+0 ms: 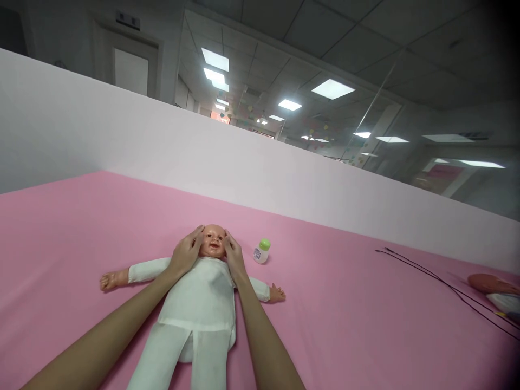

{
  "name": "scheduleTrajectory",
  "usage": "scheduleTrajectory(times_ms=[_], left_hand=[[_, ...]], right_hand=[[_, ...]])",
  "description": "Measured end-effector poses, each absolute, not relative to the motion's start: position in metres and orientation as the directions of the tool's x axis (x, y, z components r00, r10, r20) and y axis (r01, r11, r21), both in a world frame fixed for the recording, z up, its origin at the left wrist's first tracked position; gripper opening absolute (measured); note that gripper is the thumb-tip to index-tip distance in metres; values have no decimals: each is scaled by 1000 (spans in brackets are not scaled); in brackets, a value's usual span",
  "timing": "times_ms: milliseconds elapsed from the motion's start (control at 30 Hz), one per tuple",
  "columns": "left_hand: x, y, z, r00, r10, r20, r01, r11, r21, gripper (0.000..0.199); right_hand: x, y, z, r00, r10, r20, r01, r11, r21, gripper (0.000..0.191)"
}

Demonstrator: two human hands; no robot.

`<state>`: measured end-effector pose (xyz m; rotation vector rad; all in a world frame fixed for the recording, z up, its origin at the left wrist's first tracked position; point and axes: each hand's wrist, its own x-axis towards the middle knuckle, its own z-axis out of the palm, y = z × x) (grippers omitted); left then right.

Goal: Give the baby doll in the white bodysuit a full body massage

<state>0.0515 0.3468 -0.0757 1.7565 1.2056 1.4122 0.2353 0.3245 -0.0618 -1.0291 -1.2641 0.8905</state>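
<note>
A large baby doll of smooth tan plastic [199, 295], dressed in a white cloth suit, lies on its back on a flat pink surface [345, 319], its head toward the far edge and its legs running toward the near edge. Its arms are spread to both sides. The left bare hand [187, 252] lies along one side of the doll's head, the right bare hand [234, 253] along the other; both touch it near the temples with fingers extended rather than closed around it, so the head sits between them. How firmly they press, I cannot tell.

Just beside the head, toward the right edge, is a small whitish bottle with a light green cap and a printed label [262, 252]. Thin black cables [434, 277] run across the surface toward its right edge, near a rounded reddish-brown and white object [493, 284] that is partly cut off. A plain white low wall [252, 168] borders the far edge.
</note>
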Motion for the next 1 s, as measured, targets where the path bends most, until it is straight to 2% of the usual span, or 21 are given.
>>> scheduleTrajectory(times_ms=[100,167,333,400,467,600,800,900,1000], left_hand=[[46,346,-79,162,891,423,279,-453,847,94],[43,347,-81,184,906,381,249,-418,873,104],[40,351,-81,169,889,424,147,-449,882,77],[40,352,-83,166,888,429,138,-452,881,77],[41,351,-85,174,885,433,158,-459,874,82],[41,351,-91,208,895,395,156,-429,890,106],[38,352,-85,223,870,440,134,-474,870,83],[39,351,-84,212,874,437,130,-468,874,80],[40,349,-86,207,881,425,182,-461,868,93]], right_hand=[[242,312,-58,-43,957,287,43,288,-957,103],[247,308,-56,-82,956,281,26,283,-959,108],[254,308,-54,-93,953,288,-36,286,-958,88],[255,309,-55,-84,952,294,-52,291,-955,84],[254,309,-58,-94,948,304,-71,298,-952,89],[254,309,-61,-110,944,313,-87,304,-949,99],[256,311,-63,-75,950,303,-74,298,-952,76],[254,311,-64,-78,946,316,-70,311,-948,89],[252,309,-65,-86,940,330,-60,326,-944,102]])
